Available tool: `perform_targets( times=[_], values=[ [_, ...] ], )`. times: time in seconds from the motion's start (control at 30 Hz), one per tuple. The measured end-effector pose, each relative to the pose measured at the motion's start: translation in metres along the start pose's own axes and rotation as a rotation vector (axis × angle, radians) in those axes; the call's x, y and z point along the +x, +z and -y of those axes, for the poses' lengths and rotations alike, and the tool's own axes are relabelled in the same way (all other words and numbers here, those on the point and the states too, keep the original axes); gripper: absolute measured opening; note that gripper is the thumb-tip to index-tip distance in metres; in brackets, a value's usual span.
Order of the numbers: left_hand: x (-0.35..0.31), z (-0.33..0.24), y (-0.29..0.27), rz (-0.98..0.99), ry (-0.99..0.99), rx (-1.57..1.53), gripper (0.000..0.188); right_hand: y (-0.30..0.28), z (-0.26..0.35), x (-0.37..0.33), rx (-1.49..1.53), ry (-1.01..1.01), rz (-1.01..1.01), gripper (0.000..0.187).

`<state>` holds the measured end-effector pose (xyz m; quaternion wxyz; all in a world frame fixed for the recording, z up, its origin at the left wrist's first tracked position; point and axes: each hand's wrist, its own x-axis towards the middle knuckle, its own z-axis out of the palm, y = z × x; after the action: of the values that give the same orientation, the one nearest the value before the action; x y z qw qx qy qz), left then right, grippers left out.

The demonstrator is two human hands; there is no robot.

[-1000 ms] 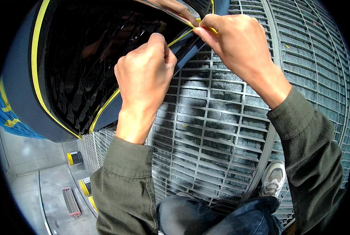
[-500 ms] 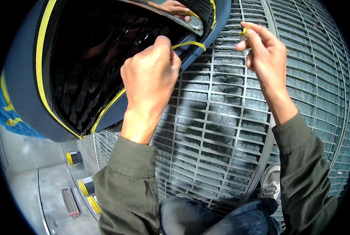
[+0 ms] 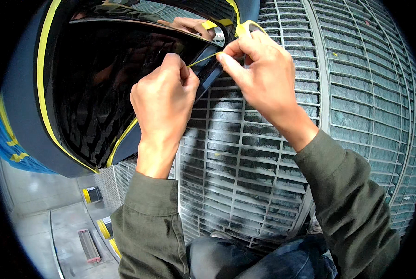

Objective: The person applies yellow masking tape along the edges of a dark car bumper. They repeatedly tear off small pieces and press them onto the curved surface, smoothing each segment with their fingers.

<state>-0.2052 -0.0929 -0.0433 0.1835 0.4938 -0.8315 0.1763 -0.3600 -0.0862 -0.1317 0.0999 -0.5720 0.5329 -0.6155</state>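
tape (image 3: pixel 204 59), thin and yellow, runs pulled straight between both hands, over the lower right edge of the black panel (image 3: pixel 101 60). left hand (image 3: pixel 165 90) is above that edge: closed in a fist, thumb against forefinger, tape coming out at the thumb side. exact grip hidden under the knuckles; can't tell if it touches the panel. right hand (image 3: pixel 263 65), just off the panel's right corner: thumb and forefinger pinched on the tape, other fingers curled, partly hidden. wider yellow loop (image 3: pixel 247 25) shows behind its knuckles; can't tell if same strip.

panel's top is cut off by the frame. blue-grey border (image 3: pixel 22 104) bends around its left side, yellow strip (image 3: pixel 41 60) between. blue sheet (image 3: pixel 12 156) left of the panel, cut off by the dark rim. tubs (image 3: pixel 94 194) below the panel, the lowest partly behind the left sleeve (image 3: pixel 149 218). shoe far below right of the panel, mostly covered. grating (image 3: pixel 259 153) spreads right of and below the panel; room to move lies that way.
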Motion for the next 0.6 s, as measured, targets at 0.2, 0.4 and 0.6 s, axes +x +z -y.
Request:
perform_targets(
  times=[0.2,0.4,0.6],
  values=[
    [0.0,-0.002,0.001,-0.005,-0.03,-0.006,0.019,0.011,0.002,0.004,-0.062,0.018,-0.074,0.015],
    [0.004,-0.005,0.004,-0.02,-0.016,-0.006,0.019,0.014,0.001,0.005,-0.078,-0.04,-0.122,0.015],
    [0.008,-0.012,0.006,-0.034,0.006,0.068,0.018,0.014,0.003,0.004,-0.06,-0.033,-0.12,0.014]
  ],
)
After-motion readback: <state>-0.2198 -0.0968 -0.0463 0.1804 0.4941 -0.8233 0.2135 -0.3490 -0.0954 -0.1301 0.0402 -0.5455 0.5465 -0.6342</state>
